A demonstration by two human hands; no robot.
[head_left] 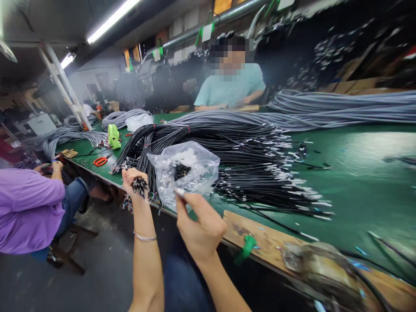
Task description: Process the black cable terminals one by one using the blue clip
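Left hand (pixel 134 180) is closed around a small tuft of short black wire pieces (pixel 139 185), their ends bristling upward, just left of the clear plastic bag (pixel 186 171) lying at the near edge of the green table (pixel 357 182). Right hand (pixel 199 225), just below the bag, pinches one thin white-tipped piece (pixel 179 191) pointing up-left toward the tuft. Behind the bag spreads a bundle of black cables (pixel 247 160).

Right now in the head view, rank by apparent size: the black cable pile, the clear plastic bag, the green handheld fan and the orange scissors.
1. black cable pile
2. clear plastic bag
3. green handheld fan
4. orange scissors
The fan and scissors lie farther from the camera, so they may look smaller than they really are.
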